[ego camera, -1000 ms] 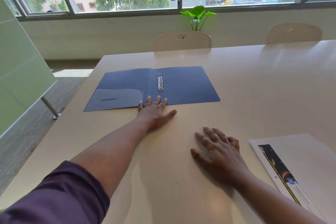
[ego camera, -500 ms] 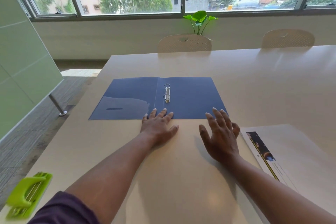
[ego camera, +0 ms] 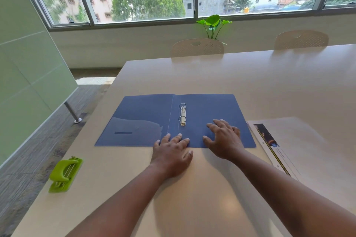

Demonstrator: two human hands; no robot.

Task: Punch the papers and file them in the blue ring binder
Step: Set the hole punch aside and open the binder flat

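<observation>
Left hand (ego camera: 172,155) lies flat, fingers (ego camera: 179,137) spread, tips just over the near edge of the blue ring binder (ego camera: 212,107), palm on the table (ego camera: 192,208). Right hand (ego camera: 224,140) is flat too, fingers apart, pressing the binder's right-hand cover, gripping nothing. The binder lies open, its metal rings (ego camera: 183,114) closed along the spine just beyond the left fingertips. Just beside the binder's right edge sit the papers (ego camera: 289,140), a printed stack, untouched. Well off to the left, near the table's edge, the green hole punch (ego camera: 64,174). Two chairs (ego camera: 197,47) at the far side, a plant (ego camera: 212,25) behind them.
</observation>
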